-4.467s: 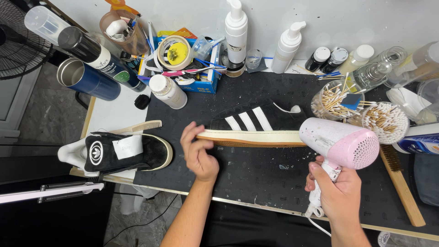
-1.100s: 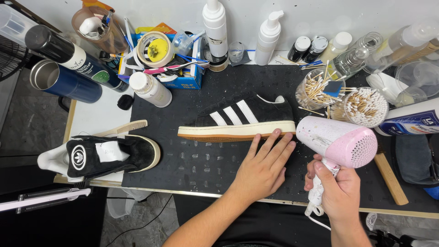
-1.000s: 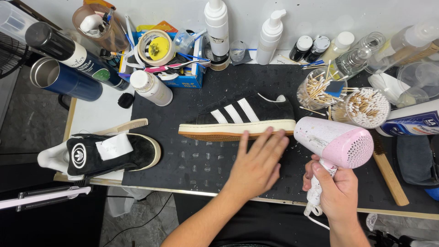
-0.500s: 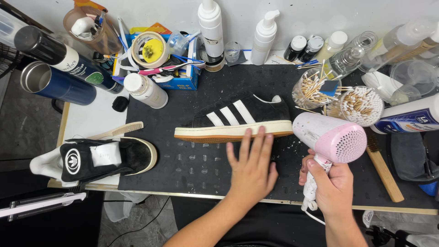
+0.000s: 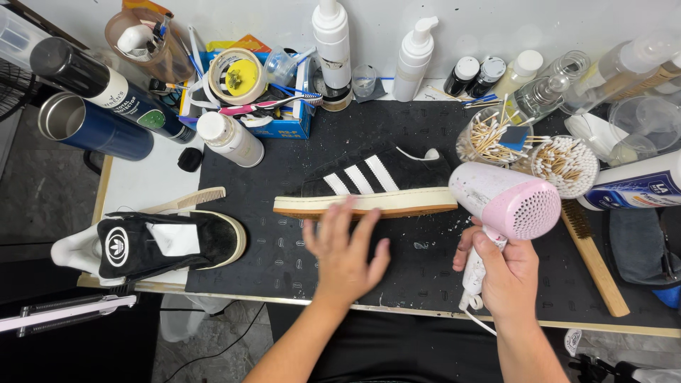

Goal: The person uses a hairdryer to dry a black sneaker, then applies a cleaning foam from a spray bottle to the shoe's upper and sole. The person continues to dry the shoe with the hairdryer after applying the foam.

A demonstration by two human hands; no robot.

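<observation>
A black sneaker with three white stripes (image 5: 369, 181) lies on its side on the black work mat (image 5: 397, 262), its cream and tan sole edge facing me. My left hand (image 5: 344, 252) hovers flat with spread fingers, fingertips at the sole's near edge, holding nothing. My right hand (image 5: 500, 273) grips the handle of a pink hair dryer (image 5: 507, 202), whose body sits at the shoe's right end. The matching black sneaker (image 5: 159, 241) rests at the table's left edge.
Foam pump bottles (image 5: 333, 46), small bottles, a blue box of tape and toothbrushes (image 5: 248, 92), and dark spray cans (image 5: 99, 81) crowd the back. Two jars of cotton swabs (image 5: 564, 163) stand right of the dryer. A wooden brush (image 5: 596, 259) and a comb (image 5: 188, 200) lie on the table.
My left hand has slid leftward along the sole edge from the shoe's right end toward its middle. The dryer has stayed at the right end, shifting slightly.
</observation>
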